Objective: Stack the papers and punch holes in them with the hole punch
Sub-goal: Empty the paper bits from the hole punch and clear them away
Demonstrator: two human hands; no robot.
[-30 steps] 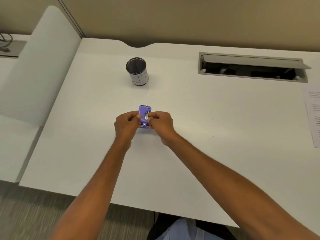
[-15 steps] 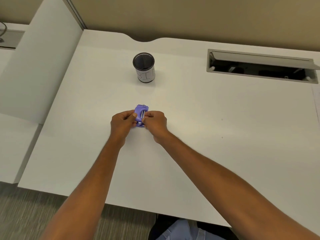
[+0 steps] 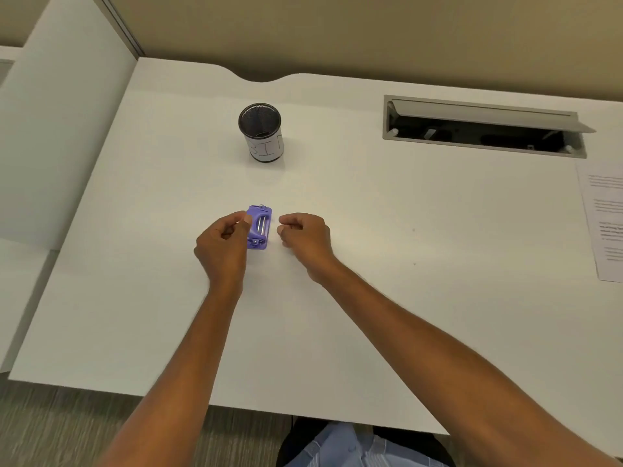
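One black mesh cup [image 3: 261, 133] marked BIN stood at the rear of the white counter [image 3: 135, 298]; one open cable hatch [image 3: 482, 128] far right; papers [image 3: 603, 224] at the right edge. One purple hole punch [image 3: 259, 227] lay mid-counter; left hand [image 3: 224, 241] curled, thumb against its left side, grip uncertain; right hand [image 3: 305, 235] clenched on nothing, just beside. Beige wall [image 3: 371, 35], carpet [image 3: 50, 433]

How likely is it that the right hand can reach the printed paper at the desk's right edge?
Likely yes: the right hand holds nothing, curled beside the hole punch, and only bare desk lies between it and the paper. A long reach, though.
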